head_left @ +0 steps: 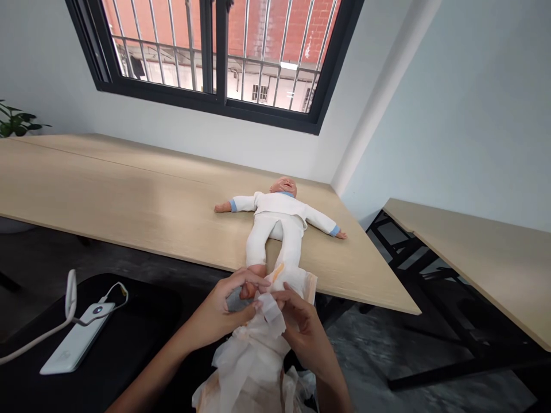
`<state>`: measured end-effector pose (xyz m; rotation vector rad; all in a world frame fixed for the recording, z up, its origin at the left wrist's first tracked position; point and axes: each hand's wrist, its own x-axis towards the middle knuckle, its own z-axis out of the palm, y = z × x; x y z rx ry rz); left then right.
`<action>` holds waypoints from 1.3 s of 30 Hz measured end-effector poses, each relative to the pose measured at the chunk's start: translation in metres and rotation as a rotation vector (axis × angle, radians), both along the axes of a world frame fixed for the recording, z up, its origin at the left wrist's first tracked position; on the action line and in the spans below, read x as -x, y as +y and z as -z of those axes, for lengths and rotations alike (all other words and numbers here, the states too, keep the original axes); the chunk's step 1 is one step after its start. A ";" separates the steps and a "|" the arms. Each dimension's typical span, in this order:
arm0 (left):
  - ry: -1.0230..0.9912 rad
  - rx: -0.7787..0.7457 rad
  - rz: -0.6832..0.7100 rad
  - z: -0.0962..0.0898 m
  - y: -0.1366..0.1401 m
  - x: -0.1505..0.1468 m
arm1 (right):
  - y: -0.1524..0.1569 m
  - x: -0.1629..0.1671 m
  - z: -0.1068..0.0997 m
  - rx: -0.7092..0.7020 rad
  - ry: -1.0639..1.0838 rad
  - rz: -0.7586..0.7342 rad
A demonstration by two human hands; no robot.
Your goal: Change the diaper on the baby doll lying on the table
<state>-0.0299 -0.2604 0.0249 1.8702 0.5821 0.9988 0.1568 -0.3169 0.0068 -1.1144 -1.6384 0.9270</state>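
Observation:
A baby doll (pixel 282 205) in white clothes with blue cuffs and collar lies on its back on the table, arms spread and legs toward me. In front of its feet, what looks like a white disposable diaper (pixel 252 364) with ruffled edges and orange strips hangs between my hands. My left hand (pixel 226 304) pinches it by a thin whitish flap (pixel 272 314), close to one bare foot of the doll. From the other side, my right hand (pixel 303 321) grips the same flap area, fingers bent. The diaper hides the doll's other foot.
The wooden table (pixel 142 201) ends just below the doll's legs. At lower left, a white power bank (pixel 77 341) with a cable rests on a black seat (pixel 142 327). Another table (pixel 477 241) stands at right. A barred window (pixel 221 106) is behind.

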 end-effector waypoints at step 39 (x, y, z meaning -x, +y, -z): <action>-0.014 0.112 -0.306 0.007 0.022 0.001 | 0.003 0.013 0.011 0.021 0.136 0.187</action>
